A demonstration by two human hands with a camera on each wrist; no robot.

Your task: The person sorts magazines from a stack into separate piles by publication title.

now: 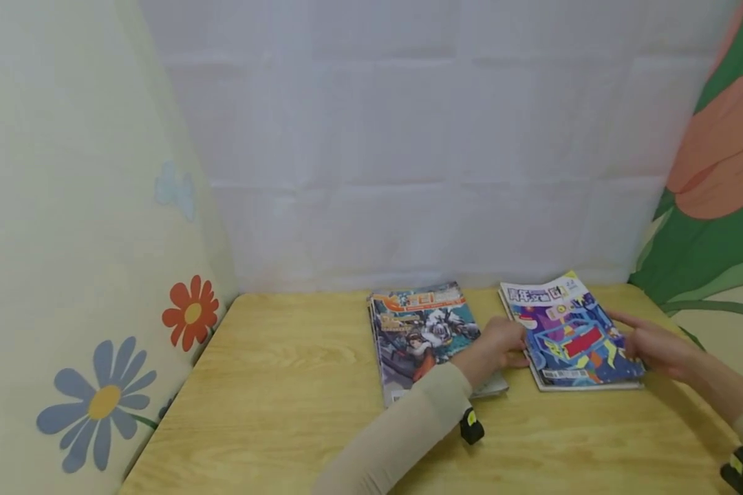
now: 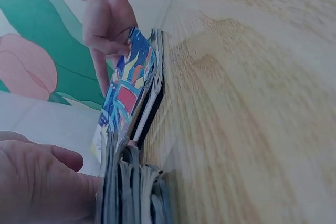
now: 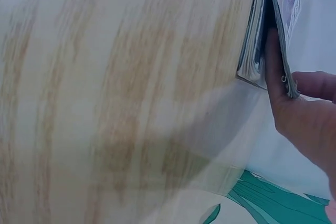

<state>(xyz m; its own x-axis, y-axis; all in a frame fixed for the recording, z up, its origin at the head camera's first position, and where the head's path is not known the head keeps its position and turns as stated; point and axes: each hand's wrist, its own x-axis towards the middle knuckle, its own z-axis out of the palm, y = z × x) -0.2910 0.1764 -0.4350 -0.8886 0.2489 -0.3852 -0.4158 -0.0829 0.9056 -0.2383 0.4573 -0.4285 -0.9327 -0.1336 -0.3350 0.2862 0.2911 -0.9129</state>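
A purple-and-blue magazine (image 1: 578, 333) with a red patch lies on top of the right stack, its right side raised off those below. My right hand (image 1: 659, 350) pinches its right edge. In the right wrist view, fingers (image 3: 274, 66) reach beneath the magazine and the thumb (image 3: 315, 83) is on its cover side. My left hand (image 1: 501, 342) grips at the left edge. In the left wrist view, a fingertip (image 2: 132, 143) shows under that edge; the other fingers are partly hidden.
Just left of the left hand lies another stack of magazines (image 1: 430, 330), partly covered by the left forearm. Both stacks lie on a wood-grain table (image 1: 272, 405). White cloth (image 1: 408, 137) hangs behind, and flower-painted panels (image 1: 93, 240) stand at the sides.
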